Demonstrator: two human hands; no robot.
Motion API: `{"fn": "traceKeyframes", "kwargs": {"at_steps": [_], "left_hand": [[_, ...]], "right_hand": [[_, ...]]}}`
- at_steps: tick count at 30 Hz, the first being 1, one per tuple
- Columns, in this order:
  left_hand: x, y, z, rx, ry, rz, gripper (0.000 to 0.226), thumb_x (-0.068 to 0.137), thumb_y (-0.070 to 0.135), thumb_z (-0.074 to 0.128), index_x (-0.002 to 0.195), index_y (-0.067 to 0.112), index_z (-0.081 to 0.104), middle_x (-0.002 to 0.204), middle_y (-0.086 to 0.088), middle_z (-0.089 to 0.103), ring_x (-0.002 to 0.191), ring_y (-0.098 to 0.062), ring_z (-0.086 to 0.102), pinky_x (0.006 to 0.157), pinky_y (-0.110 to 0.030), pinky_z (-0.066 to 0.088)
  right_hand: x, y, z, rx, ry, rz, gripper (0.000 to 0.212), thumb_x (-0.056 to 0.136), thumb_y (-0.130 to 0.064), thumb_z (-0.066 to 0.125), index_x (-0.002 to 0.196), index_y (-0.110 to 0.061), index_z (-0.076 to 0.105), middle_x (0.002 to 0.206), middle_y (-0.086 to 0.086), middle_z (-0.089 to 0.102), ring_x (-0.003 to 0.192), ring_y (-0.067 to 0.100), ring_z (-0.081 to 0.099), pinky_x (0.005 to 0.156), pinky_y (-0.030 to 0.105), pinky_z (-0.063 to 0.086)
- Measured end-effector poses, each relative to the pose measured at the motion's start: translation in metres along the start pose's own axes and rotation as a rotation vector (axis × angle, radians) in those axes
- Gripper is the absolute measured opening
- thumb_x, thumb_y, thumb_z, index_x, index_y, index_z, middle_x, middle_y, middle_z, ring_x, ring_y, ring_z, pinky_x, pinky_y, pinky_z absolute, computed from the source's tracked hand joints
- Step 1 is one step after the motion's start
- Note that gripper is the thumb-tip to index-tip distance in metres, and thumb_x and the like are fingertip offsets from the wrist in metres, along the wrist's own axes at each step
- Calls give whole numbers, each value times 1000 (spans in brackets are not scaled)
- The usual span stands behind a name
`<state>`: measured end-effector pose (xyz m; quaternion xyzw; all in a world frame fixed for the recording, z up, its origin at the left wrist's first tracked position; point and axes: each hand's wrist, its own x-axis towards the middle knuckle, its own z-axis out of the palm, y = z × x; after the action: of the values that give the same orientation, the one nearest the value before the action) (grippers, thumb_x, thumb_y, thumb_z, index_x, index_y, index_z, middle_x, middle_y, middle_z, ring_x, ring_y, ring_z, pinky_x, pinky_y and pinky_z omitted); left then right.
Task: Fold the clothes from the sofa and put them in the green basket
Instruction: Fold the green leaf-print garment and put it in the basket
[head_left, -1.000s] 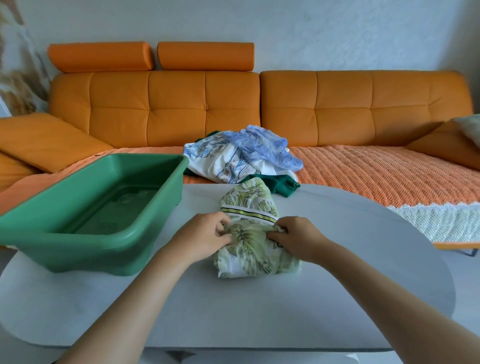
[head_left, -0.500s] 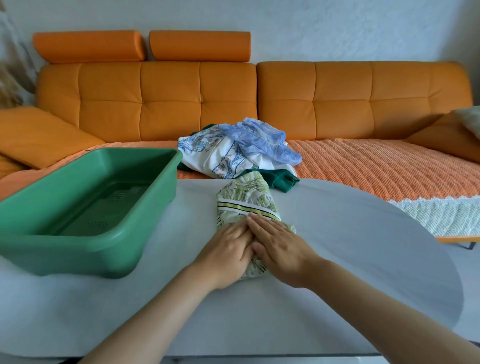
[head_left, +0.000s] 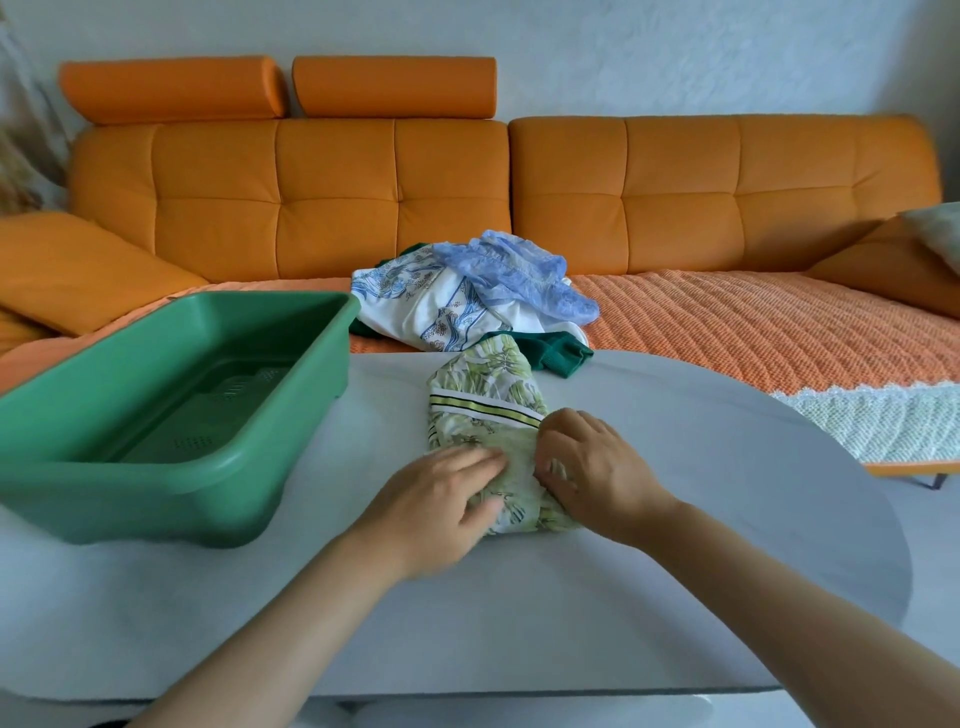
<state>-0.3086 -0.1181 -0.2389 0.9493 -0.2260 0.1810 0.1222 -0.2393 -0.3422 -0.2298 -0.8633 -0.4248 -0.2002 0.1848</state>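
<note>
Garment: we judged it soft, light; grip both ends
Left hand: pressed it flat
Right hand: pinched it

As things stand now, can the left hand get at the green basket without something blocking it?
Probably yes. The left hand rests on the leaf-print garment, and only table surface lies between it and the green basket, whose open top faces up.

We see a smooth plastic green basket on our smooth, matt grey table. The leaf-print garment is thin, soft cloth. The orange sofa looks like smooth leather, with a bumpy woven cover.
</note>
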Motion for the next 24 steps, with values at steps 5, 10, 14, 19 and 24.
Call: {"fn": "traceKeyframes", "kwargs": {"at_steps": [5,10,14,19,24], "left_hand": [[-7,-6,10,69,-302,-165,94,91,68,49,160,23,4,167,7,-2,153,-11,1,122,-24,7],[-7,-18,8,122,-364,-114,68,105,11,38,159,12,-3,167,-6,-7,154,-13,0,116,-15,0],[-7,-25,6,106,-347,-124,77,94,-12,32,160,13,3,167,-3,-3,153,-9,5,115,-12,6],[-7,-32,7,79,-328,-107,82,90,-9,37,160,19,5,167,4,0,152,-8,10,117,-16,10],[-1,-14,5,73,-162,-36,81,82,33,44,159,21,21,165,2,20,151,-15,18,123,-30,12]], "right_hand": [[-11,3,-15,46,-165,-110,28,74,-38,74,90,-18,63,107,-3,63,92,21,62,69,34,52],[-17,12,-15,-33,-101,-175,17,75,-18,87,74,-10,71,111,3,74,89,25,73,64,37,60],[-22,20,-17,-7,-97,-88,23,73,-14,88,66,-6,67,112,5,74,91,25,73,68,35,59],[-21,23,-16,-33,-102,-105,23,72,-11,88,65,-7,67,113,9,73,94,30,72,72,41,60],[-19,21,-14,-106,-138,-62,28,72,-22,75,98,-16,65,143,7,53,123,29,56,101,42,46]]}}
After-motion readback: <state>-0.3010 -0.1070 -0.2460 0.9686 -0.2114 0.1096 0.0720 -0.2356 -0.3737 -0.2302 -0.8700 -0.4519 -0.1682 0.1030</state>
